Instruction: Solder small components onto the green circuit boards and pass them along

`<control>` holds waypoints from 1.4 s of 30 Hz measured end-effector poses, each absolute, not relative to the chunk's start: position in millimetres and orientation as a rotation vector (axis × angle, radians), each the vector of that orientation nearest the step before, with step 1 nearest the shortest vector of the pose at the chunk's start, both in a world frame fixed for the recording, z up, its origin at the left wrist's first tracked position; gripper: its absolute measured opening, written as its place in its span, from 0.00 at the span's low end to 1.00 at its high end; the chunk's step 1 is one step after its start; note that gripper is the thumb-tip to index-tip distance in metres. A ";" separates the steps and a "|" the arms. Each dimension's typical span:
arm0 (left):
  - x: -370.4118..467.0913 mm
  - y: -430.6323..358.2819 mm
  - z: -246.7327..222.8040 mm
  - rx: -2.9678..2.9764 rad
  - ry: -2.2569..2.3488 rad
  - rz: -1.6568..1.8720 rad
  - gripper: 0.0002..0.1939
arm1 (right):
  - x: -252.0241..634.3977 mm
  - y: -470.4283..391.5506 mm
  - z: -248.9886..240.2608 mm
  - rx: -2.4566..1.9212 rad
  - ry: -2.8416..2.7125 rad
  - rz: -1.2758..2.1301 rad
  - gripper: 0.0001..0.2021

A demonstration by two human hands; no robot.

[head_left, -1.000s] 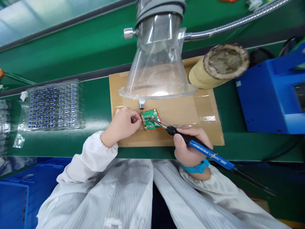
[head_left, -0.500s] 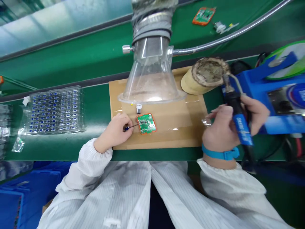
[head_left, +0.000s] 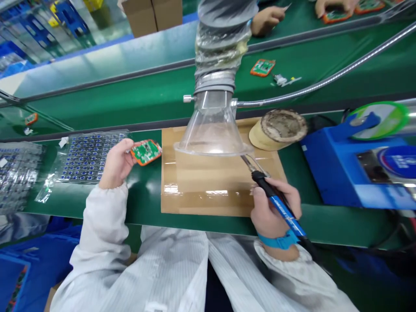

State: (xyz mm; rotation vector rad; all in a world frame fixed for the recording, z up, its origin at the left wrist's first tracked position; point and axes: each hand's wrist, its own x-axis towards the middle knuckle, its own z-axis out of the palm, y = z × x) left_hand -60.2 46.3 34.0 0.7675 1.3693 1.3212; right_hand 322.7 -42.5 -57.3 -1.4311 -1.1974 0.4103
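Observation:
My left hand [head_left: 117, 162] grips a green circuit board [head_left: 146, 151] with an orange rim by its left edge. The board is lifted, beside a clear tray [head_left: 92, 156] with rows of small blue and silver parts. My right hand [head_left: 274, 208] is closed round a blue and black soldering iron [head_left: 282, 212], its tip pointing up and left over the taped cardboard sheet [head_left: 208, 182]. A blue band circles my right wrist. Whether a wire or small part hangs from the board, I cannot tell.
A clear fume hood [head_left: 214, 130] hangs over the cardboard. Behind it to the right stands a crusted round pot [head_left: 279, 128], beside a blue unit [head_left: 331, 169] with a solder reel [head_left: 380, 121]. Another orange-rimmed board [head_left: 262, 67] lies on the far belt. A co-worker's hands [head_left: 268, 21] show beyond.
My left hand has lifted the circuit board off the cardboard and carried it left. My right hand has brought the soldering iron left from near the pot. The view has shifted upward.

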 end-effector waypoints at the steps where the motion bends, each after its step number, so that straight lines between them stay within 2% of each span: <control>1: -68.6 61.9 37.0 0.798 1.368 1.400 0.10 | 321.1 -43.3 -56.8 -1.421 -1.205 0.414 0.15; 4: -87.3 107.4 39.6 0.898 1.405 1.568 0.07 | 319.4 -42.3 -52.9 -1.399 -1.219 0.437 0.14; 6: -88.0 125.7 32.6 0.932 1.604 1.562 0.09 | 318.6 -40.8 -48.5 -1.400 -1.219 0.440 0.14; 9: -66.7 121.4 10.3 1.092 1.891 1.290 0.15 | 316.4 -39.2 -41.7 -1.365 -1.222 0.423 0.13; 12: -36.0 85.4 -9.5 1.492 1.860 1.038 0.12 | 314.9 -38.0 -37.0 -1.338 -1.253 0.392 0.11; 15: -20.0 43.6 -8.0 1.757 1.786 0.847 0.08 | 314.9 -37.8 -35.5 -1.353 -1.300 0.373 0.09; 16: -20.0 32.3 -2.9 1.772 1.800 0.772 0.10 | 314.9 -37.8 -35.5 -1.363 -1.305 0.383 0.09; 19: -36.9 8.6 17.5 1.687 1.965 0.653 0.28 | 313.7 -36.7 -36.1 -1.374 -1.315 0.429 0.09; 20: -47.7 3.3 24.0 1.656 2.036 0.666 0.30 | 313.0 -36.0 -36.3 -1.369 -1.324 0.437 0.09; 22: -75.6 -4.8 34.5 1.616 2.161 0.741 0.28 | 311.4 -34.3 -36.6 -1.357 -1.358 0.434 0.09; 26: -140.5 -17.1 47.4 1.610 2.433 0.845 0.08 | 309.3 -31.6 -36.8 -1.372 -1.351 0.426 0.09; 32: -194.1 -45.8 53.5 1.414 2.696 0.305 0.09 | 306.4 -28.3 -33.2 -1.422 -1.328 0.349 0.11; 38: -204.1 -69.9 43.3 1.385 2.687 0.104 0.03 | 306.2 -29.4 -34.0 -1.479 -1.289 0.442 0.14; 42: -208.7 -71.3 40.3 1.362 2.733 -0.043 0.09 | 307.2 -30.3 -38.1 -1.474 -1.278 0.473 0.15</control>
